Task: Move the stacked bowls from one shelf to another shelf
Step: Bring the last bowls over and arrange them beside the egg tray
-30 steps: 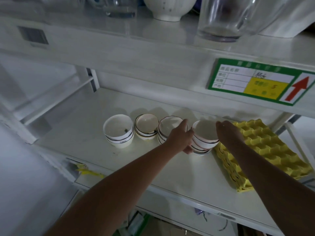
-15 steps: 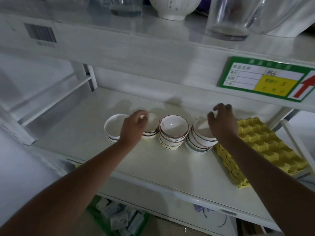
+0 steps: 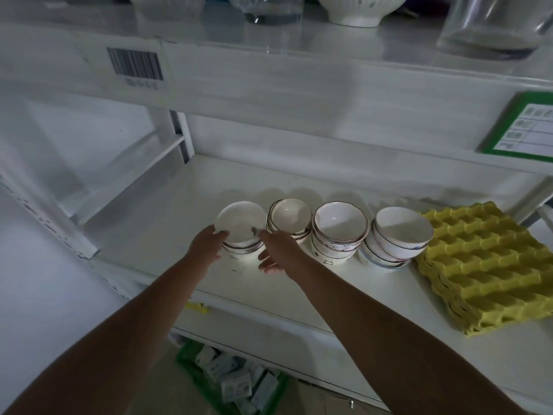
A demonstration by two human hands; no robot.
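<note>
Four bowl stacks are lined up in a row on the middle shelf [image 3: 167,235], toward the back. The leftmost stack [image 3: 241,227] is flanked by both hands: the left hand [image 3: 206,245] is pressed against its left side with fingertips at the rim, and the right hand [image 3: 276,250] is held open at its right side, fingers spread, thumb low by the base. Whether a real grip is made yet can't be told, tbh. The stack is seen sitting on the shelf, top bowl a bit tilted.

Next in the row are a second stack [image 3: 290,217], a third stack [image 3: 339,232] with a wavy dark rim, and a fourth stack [image 3: 399,232], leaning. Just beside that one, a pile of yellow egg trays [image 3: 484,265] is found. Above, on the upper shelf [image 3: 269,82], glassware [image 3: 493,22] and a white bowl [image 3: 359,10] are kept, with a barcode sticker [image 3: 134,64] and a green label [image 3: 526,127] stuck on its front edge. A green crate [image 3: 233,381] is visible down below.
</note>
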